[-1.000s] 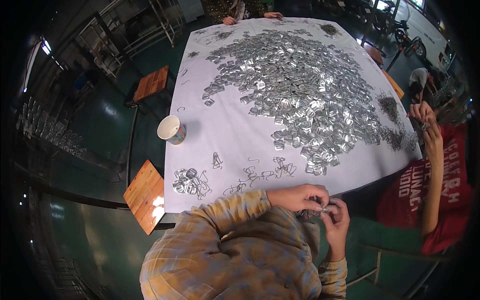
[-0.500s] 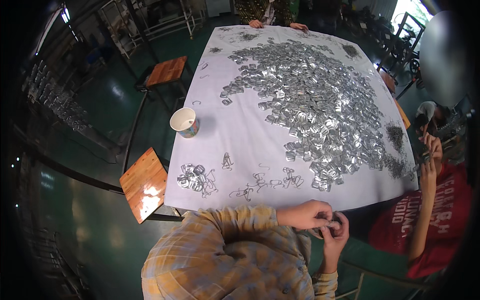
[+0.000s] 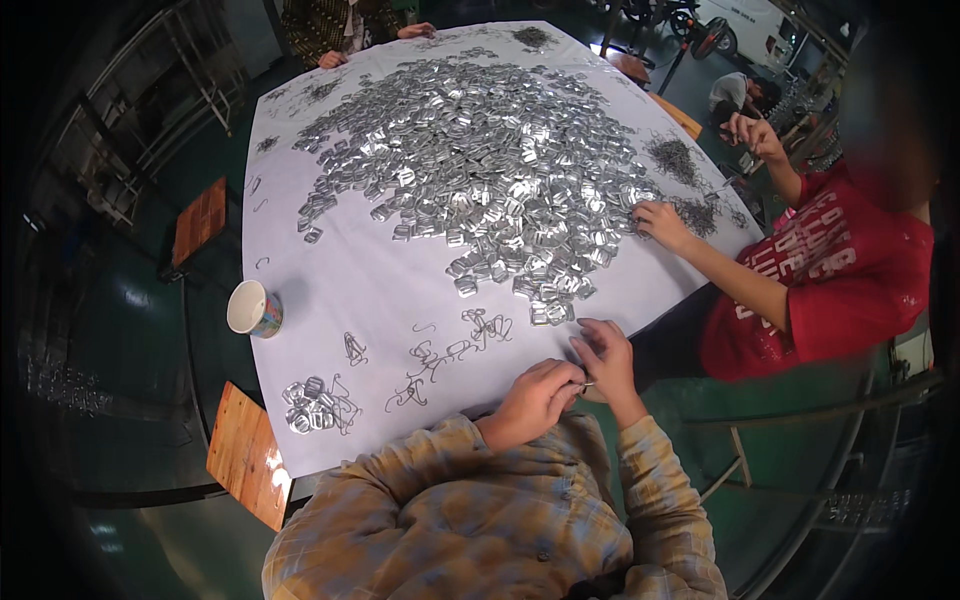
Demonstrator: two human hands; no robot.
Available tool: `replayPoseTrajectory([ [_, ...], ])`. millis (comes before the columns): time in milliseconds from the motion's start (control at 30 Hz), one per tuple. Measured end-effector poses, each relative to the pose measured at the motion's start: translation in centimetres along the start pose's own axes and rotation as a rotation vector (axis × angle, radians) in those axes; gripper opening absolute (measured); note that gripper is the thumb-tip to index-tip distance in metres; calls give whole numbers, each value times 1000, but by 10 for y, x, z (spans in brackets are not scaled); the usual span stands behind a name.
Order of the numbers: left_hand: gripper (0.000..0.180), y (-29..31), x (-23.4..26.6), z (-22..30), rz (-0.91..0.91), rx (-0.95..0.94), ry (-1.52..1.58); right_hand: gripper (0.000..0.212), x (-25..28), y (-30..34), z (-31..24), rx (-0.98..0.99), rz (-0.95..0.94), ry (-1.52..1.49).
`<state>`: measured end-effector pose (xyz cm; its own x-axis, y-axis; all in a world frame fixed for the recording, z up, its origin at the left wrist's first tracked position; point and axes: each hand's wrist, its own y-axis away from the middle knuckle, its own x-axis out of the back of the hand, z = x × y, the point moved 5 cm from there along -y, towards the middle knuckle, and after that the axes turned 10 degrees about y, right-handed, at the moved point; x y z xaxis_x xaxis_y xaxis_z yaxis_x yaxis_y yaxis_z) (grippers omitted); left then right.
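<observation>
My left hand (image 3: 535,402) is closed in a pinch at the table's near edge. From its fingertips sticks a small thin metal piece (image 3: 588,384); the rest of it is hidden by the fingers. Right beside it, my right hand (image 3: 608,362) has its fingers apart, with the fingertips near the close end of a big heap of flat silver buckle-like metal pieces (image 3: 480,170). Bent wire hooks (image 3: 485,326) lie loose on the white cloth to the left of my hands. A small cluster of silver pieces (image 3: 310,408) sits at the near left corner.
A paper cup (image 3: 254,310) stands at the table's left edge. Wooden stools (image 3: 245,455) are beside the table. At the right, a person in a red shirt (image 3: 800,280) reaches to the heap; another person's hands (image 3: 415,31) rest at the far edge. Dark wire piles (image 3: 675,160) lie along the right.
My view has turned to the right. My hands have moved apart; the right one has opened and left the metal piece with the left. The red-shirted person's hand has reached onto the table.
</observation>
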<state>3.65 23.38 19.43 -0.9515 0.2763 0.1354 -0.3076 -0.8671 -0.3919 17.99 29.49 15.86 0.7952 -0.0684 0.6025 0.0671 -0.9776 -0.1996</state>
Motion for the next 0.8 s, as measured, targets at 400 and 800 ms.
replayPoseTrajectory([
  [400, 12, 4, 0, -6, 21, 22, -26, 25, -40, -33, 7, -26, -13, 56],
  [800, 6, -15, -4, -11, 120, 200, 139, 15, 33, 26, -31, -295, -244, -745],
])
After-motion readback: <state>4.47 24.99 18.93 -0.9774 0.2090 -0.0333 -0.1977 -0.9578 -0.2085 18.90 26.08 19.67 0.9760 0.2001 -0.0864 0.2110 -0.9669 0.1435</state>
